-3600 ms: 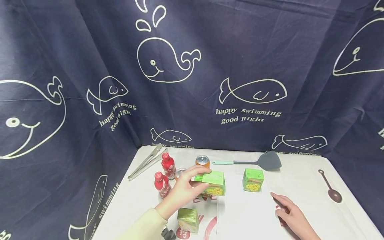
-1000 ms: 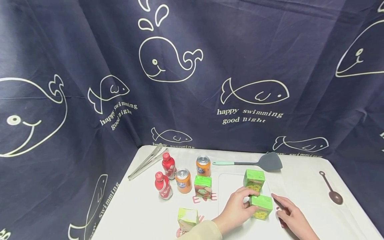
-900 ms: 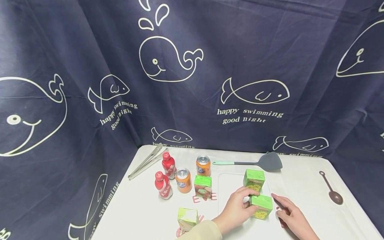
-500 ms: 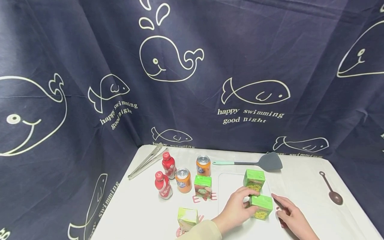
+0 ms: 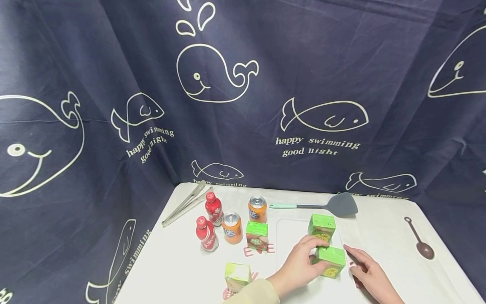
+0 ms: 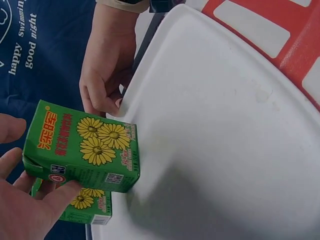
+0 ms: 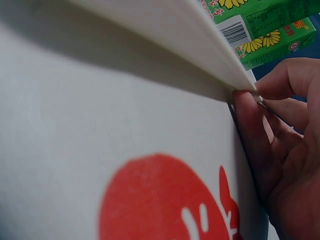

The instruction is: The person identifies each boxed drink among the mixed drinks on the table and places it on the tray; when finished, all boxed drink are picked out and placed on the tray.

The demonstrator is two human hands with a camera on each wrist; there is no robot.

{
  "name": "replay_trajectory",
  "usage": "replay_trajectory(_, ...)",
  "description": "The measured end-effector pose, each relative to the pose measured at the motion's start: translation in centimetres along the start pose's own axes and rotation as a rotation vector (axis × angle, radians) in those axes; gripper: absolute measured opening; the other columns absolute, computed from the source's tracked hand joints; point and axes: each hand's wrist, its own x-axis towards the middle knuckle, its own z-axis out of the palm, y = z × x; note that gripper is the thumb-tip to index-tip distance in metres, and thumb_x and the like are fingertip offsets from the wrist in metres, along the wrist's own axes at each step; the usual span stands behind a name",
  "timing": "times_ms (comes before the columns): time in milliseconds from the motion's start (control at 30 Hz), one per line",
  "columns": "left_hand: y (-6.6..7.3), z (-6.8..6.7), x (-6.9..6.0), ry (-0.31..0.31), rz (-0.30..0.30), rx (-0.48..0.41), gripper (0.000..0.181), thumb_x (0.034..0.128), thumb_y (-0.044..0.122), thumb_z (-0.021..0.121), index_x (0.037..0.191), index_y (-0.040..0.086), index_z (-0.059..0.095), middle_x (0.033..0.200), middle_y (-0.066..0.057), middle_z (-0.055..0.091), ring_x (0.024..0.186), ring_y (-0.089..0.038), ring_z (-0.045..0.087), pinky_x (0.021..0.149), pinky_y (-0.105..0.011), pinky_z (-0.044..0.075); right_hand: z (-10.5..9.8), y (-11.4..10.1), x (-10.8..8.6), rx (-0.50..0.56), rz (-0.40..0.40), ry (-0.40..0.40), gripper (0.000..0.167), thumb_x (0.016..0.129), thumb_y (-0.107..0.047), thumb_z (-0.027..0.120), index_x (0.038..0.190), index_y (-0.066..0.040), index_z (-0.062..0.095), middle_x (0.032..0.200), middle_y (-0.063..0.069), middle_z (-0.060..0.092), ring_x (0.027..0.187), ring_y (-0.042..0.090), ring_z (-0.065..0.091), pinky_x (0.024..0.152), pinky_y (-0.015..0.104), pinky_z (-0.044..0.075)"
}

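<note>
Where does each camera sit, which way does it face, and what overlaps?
Head: on the head, facing forward and down over the table; left hand and right hand show.
Left wrist: on that wrist, facing two flowered cartons and the tray; both hands show.
Right wrist: on that wrist, facing the tray's edge; right hand shows.
Both wrist views share the cartons.
</note>
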Motion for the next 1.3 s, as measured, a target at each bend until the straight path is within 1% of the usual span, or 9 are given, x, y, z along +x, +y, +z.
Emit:
replay_trajectory(200,0.9,-0.9,-0.3,-0.005,0.033,0.136,0.044,0.0958,0.017,0.077,0.138,0.015,0.063,0.139,0.006,0.058,0.128,-0.005,0.052,0.093,-0.019,0.053,-0.1,0.0,-0.1,0.001,0.026,-0.028,0.063,0.096,0.001,0.056,0.157,0.002,0.04,0.148,0.021,0.042,0.065,0.021,0.056,0.057,0.029,0.051)
replay_trajectory(300,1.4,-1.7,-0.7,-0.024,0.085,0.244,0.047,0.0993,0.024,0.073,0.143,0.017,0.06,0.143,0.004,0.058,0.132,-0.006,0.052,0.101,-0.022,0.049,-0.2,0.1,-0.1,-0.004,0.033,-0.039,0.063,0.097,0.0,0.056,0.158,0.001,0.039,0.149,0.021,0.041,0.066,0.02,0.056,0.058,0.029,0.051)
replay_trajectory(433,1.9,-2.9,-1.3,-0.049,0.174,0.395,0.05,0.1031,0.029,0.068,0.149,0.017,0.055,0.151,0.0,0.053,0.14,-0.008,0.046,0.114,-0.023,0.039,-0.2,0.2,-0.1,-0.004,0.03,-0.037,0.063,0.097,-0.001,0.056,0.158,0.002,0.039,0.149,0.022,0.041,0.067,0.02,0.056,0.059,0.029,0.051)
replay_trajectory(500,2.3,-3.7,-1.7,-0.064,0.189,0.449,0.05,0.1045,0.031,0.065,0.152,0.019,0.052,0.155,0.0,0.049,0.144,-0.01,0.043,0.116,-0.025,0.036,-0.2,0.2,0.0,0.0,0.028,-0.032,0.063,0.097,0.0,0.057,0.157,0.002,0.04,0.149,0.022,0.041,0.066,0.02,0.056,0.058,0.029,0.051)
replay_trajectory(667,3.4,-6.0,-3.1,-0.102,0.147,0.504,0.05,0.1071,0.037,0.058,0.155,0.025,0.05,0.162,0.001,0.04,0.149,-0.016,0.037,0.116,-0.033,0.04,-0.2,0.1,0.1,-0.001,0.022,-0.011,0.064,0.095,0.0,0.058,0.156,0.002,0.042,0.148,0.022,0.043,0.065,0.02,0.057,0.057,0.029,0.053)
replay_trajectory(833,4.2,-8.3,-4.6,-0.109,0.154,0.563,0.051,0.1077,0.041,0.056,0.155,0.023,0.05,0.165,0.001,0.036,0.153,-0.023,0.031,0.12,-0.045,0.037,-0.1,0.3,0.2,-0.001,0.014,0.002,0.064,0.094,0.001,0.058,0.156,0.001,0.042,0.146,0.021,0.044,0.065,0.02,0.058,0.057,0.029,0.054)
replay_trajectory(967,4.5,-10.1,-5.9,-0.114,0.144,0.605,0.051,0.1079,0.043,0.054,0.155,0.023,0.051,0.165,-0.001,0.036,0.154,-0.028,0.03,0.119,-0.054,0.037,-0.1,0.3,0.2,-0.006,0.007,-0.003,0.063,0.095,0.001,0.059,0.156,0.001,0.042,0.146,0.02,0.044,0.065,0.02,0.058,0.057,0.029,0.053)
replay_trajectory(1133,4.1,-12.1,-7.5,-0.095,0.142,0.633,0.051,0.1062,0.042,0.058,0.153,0.021,0.054,0.165,-0.001,0.037,0.153,-0.031,0.031,0.117,-0.055,0.038,-0.1,0.4,0.2,-0.022,-0.005,-0.01,0.063,0.096,0.0,0.058,0.157,0.001,0.041,0.147,0.022,0.043,0.066,0.019,0.057,0.058,0.029,0.053)
replay_trajectory(1300,2.7,-14.0,-9.3,-0.065,0.171,0.644,0.049,0.1044,0.038,0.063,0.15,0.02,0.056,0.162,-0.002,0.042,0.149,-0.033,0.037,0.119,-0.053,0.037,0.0,0.5,0.2,-0.025,-0.003,0.001,0.063,0.096,-0.001,0.059,0.156,0.001,0.043,0.147,0.021,0.044,0.066,0.019,0.057,0.058,0.028,0.052)
